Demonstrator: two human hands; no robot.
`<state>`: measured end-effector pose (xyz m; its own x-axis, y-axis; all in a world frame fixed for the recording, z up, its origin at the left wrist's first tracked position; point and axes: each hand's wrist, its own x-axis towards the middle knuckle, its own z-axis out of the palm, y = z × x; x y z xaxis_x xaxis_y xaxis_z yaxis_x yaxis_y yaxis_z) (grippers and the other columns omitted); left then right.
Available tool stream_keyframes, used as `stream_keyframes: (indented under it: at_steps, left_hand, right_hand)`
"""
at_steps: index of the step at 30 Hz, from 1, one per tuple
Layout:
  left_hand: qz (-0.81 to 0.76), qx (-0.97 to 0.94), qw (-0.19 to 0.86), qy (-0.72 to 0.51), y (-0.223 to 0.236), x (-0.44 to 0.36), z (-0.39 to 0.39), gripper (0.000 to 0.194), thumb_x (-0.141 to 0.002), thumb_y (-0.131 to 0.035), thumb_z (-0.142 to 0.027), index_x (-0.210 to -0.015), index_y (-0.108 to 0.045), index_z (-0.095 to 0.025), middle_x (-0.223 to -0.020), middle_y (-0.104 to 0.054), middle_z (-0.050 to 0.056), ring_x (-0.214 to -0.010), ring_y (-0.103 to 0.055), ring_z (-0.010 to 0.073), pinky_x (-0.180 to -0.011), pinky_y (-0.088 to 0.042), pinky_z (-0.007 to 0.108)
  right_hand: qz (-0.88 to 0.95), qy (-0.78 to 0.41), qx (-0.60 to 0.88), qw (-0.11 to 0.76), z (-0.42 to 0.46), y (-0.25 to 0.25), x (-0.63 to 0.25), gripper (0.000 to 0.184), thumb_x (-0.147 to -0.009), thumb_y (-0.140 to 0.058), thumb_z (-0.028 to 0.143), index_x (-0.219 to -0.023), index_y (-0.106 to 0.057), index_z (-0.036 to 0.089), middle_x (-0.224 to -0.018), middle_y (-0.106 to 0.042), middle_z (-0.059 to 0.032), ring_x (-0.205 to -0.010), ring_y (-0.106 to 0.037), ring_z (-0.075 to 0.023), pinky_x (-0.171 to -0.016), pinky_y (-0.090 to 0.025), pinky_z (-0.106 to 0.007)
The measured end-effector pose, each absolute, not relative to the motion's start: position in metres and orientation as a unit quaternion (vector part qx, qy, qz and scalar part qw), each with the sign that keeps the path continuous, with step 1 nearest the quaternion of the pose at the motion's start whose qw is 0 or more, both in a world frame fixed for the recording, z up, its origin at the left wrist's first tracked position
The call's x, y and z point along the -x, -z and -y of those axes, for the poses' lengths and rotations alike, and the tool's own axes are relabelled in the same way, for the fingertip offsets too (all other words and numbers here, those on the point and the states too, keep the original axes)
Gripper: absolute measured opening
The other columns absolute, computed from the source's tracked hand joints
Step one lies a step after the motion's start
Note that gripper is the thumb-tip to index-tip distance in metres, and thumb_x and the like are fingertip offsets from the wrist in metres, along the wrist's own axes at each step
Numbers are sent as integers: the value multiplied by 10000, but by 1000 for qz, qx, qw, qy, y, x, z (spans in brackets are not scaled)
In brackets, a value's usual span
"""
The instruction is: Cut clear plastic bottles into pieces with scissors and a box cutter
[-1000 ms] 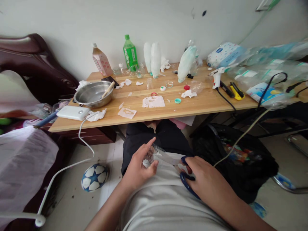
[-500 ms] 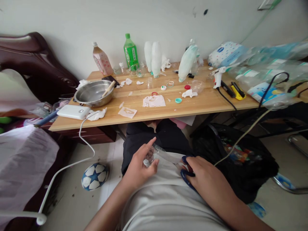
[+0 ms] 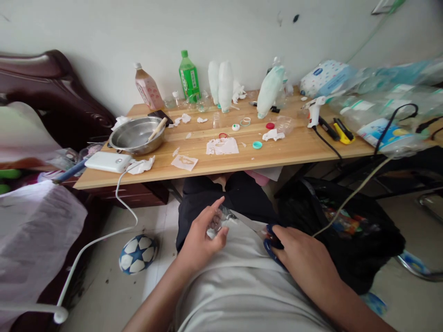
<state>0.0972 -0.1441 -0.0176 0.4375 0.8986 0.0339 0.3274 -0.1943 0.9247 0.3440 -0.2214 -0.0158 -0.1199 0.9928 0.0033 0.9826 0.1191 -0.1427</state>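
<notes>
Over my lap, my left hand (image 3: 204,235) grips a clear plastic bottle piece (image 3: 216,220) between fingers and thumb; its full shape is hard to make out. My right hand (image 3: 304,253) is closed around the dark blue handles of a pair of scissors (image 3: 247,224). The scissor blades point left toward the plastic, their tips close to it. Whether the blades touch the plastic I cannot tell. Both hands are below the front edge of the wooden table (image 3: 194,133).
On the table are a steel basin (image 3: 136,133), a white power bank (image 3: 108,161), a green bottle (image 3: 189,76), white-wrapped bottles (image 3: 225,85), a glue gun (image 3: 314,110) and a yellow cutter (image 3: 342,131). A black bag (image 3: 349,258) lies right; a ball (image 3: 138,253) is on the floor.
My right hand and the scissors have shifted slightly right, and the blades look closer together. My left hand keeps its grip on the plastic, almost unmoved.
</notes>
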Motion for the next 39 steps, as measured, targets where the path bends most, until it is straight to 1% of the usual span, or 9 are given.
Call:
stream_keyframes:
  at_steps: [4, 7, 9, 14, 19, 26, 29, 34, 39]
  left_hand:
    - [-421, -703, 476, -320, 21, -96, 142, 642, -921, -604, -332, -1519, -405, -211, -1291, -593, 116, -1114, -585, 234, -996, -478, 354]
    - [-404, -711, 478, -321, 21, -96, 143, 653, -911, -614, -298, -1523, -396, -231, -1345, -559, 121, -1143, -575, 237, -1005, -479, 356]
    - [-395, -722, 473, -314, 20, -96, 143, 666, -906, -622, -293, -1529, -389, -249, -1351, -552, 120, -1137, -574, 235, -1005, -481, 362]
    - [-379, -740, 462, -309, 20, -94, 141, 683, -912, -620, -282, -1544, -363, -281, -1421, -510, 125, -1211, -539, 249, -1044, -465, 387]
    - [-375, -729, 484, -307, 25, -92, 138, 678, -911, -617, -311, -1542, -375, -265, -1423, -519, 134, -1226, -543, 261, -1031, -487, 393]
    - [-383, -711, 501, -310, 29, -94, 139, 668, -921, -611, -309, -1543, -375, -254, -1472, -487, 138, -1253, -540, 257, -1062, -458, 375]
    - [-391, -711, 500, -304, 29, -95, 140, 673, -918, -608, -288, -1547, -371, -252, -1466, -496, 133, -1256, -541, 256, -1071, -449, 377]
    - [-392, -710, 501, -302, 30, -94, 139, 673, -923, -605, -333, -1547, -373, -233, -1433, -524, 137, -1271, -535, 263, -1063, -462, 375]
    - [-396, -709, 496, -307, 30, -94, 139, 674, -907, -616, -295, -1539, -389, -241, -1431, -533, 134, -1286, -526, 272, -1068, -460, 383]
  right_hand:
    - [760, -121, 633, 86, 222, 16, -345, 104, -844, -611, 125, -899, -572, 204, -840, -664, -57, -763, -686, -218, -660, -519, -289]
    - [772, -109, 615, 121, 223, 15, -343, 112, -847, -612, 161, -934, -548, 190, -942, -650, -114, -896, -670, -267, -748, -543, -337]
    - [777, -102, 608, 129, 223, 14, -342, 146, -837, -618, 162, -962, -547, 187, -968, -647, -120, -925, -659, -281, -770, -544, -358]
    - [767, -122, 618, 127, 220, 13, -342, 262, -759, -647, 86, -988, -567, 186, -917, -639, -70, -890, -643, -257, -737, -521, -334]
    - [736, -158, 644, 140, 218, 14, -344, 183, -764, -639, 94, -894, -596, 215, -831, -621, -24, -794, -629, -209, -684, -482, -285]
    - [725, -157, 663, 103, 218, 14, -346, 114, -794, -647, 120, -864, -619, 207, -845, -637, -36, -827, -647, -227, -730, -492, -311]
    - [726, -147, 664, 101, 217, 15, -346, 122, -785, -650, 113, -850, -629, 214, -826, -648, -28, -807, -658, -221, -709, -486, -296]
    - [728, -136, 663, 109, 216, 15, -345, 128, -767, -647, 108, -824, -645, 222, -776, -651, -13, -742, -655, -202, -661, -459, -275]
    - [724, -153, 668, 85, 214, 13, -346, 112, -784, -648, 117, -829, -659, 219, -784, -657, -20, -754, -665, -207, -661, -459, -277]
